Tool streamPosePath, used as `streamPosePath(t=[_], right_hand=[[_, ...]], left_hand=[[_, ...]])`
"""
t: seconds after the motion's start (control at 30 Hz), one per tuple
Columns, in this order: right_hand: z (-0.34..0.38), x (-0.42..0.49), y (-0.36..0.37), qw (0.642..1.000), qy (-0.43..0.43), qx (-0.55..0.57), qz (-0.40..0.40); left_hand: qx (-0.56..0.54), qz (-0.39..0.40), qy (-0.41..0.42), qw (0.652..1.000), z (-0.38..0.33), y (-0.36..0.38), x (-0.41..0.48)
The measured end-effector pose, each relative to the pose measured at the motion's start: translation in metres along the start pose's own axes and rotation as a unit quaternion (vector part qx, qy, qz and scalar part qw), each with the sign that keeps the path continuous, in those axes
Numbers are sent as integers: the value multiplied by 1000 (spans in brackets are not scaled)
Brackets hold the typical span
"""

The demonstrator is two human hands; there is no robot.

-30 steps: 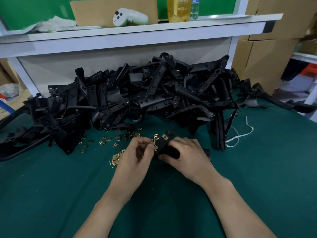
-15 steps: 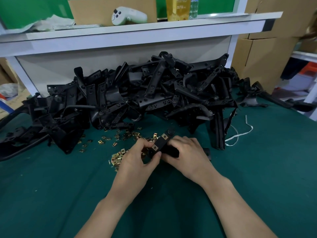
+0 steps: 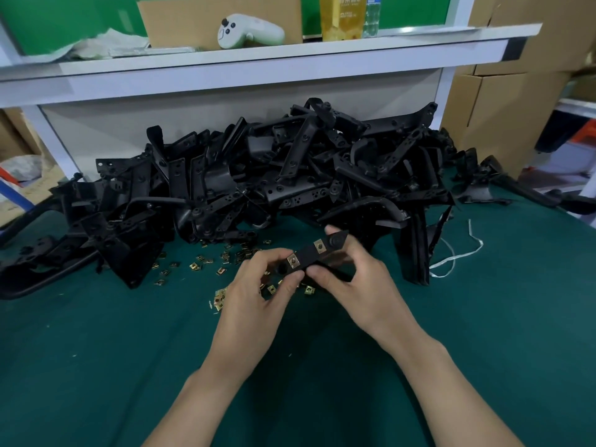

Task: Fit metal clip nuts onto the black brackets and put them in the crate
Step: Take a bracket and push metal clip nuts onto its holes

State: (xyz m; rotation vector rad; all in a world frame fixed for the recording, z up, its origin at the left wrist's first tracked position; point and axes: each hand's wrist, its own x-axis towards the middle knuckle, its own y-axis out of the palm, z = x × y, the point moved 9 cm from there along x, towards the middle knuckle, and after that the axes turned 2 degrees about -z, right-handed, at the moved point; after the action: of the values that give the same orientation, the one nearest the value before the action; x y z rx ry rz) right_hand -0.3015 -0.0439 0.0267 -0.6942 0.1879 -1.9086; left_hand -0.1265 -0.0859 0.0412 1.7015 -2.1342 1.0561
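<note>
Since a second earlier the bracket [image 3: 308, 254] had come up off the mat and turned its face towards the person, and the right hand [image 3: 364, 282], which had lain over it, had spread out along it. The left hand [image 3: 254, 295] had its fingers curled, pinching the near end of the bracket between thumb and fingertips. The right hand gripped the rest, thumb underneath and forefinger stretched to the pointed far end. One clip nut [image 3: 293, 260] sat on the bracket just beside the left thumb, and a second clip nut [image 3: 319, 245] sat further along. The bracket was held just above the green mat [image 3: 96, 350], over the loose clip nuts [image 3: 194, 266] strewn there. Behind lay the pile of black brackets [image 3: 274, 179], with a white strap [image 3: 454, 257] to its right. A white controller [image 3: 248, 31] rested on the shelf [image 3: 258, 59] above.
</note>
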Motion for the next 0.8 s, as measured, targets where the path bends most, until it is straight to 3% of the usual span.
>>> streamPosePath(t=[0.13,0.43,0.7,0.8], right_hand=[[13,0,-12,995,-28,90,-18],[34,-6,-12,996,-78,44,-1],[73,-23,-25,963,-238,0,-127],[71,-23,-17,966,-232,16,-116]], left_hand=[[-1,-3,1,1000,0,-4,2],[43,16,62,997,-11,-6,1],[120,-124,202,964,-50,-25,-8],[111,-135,191,966,-46,-26,-10]])
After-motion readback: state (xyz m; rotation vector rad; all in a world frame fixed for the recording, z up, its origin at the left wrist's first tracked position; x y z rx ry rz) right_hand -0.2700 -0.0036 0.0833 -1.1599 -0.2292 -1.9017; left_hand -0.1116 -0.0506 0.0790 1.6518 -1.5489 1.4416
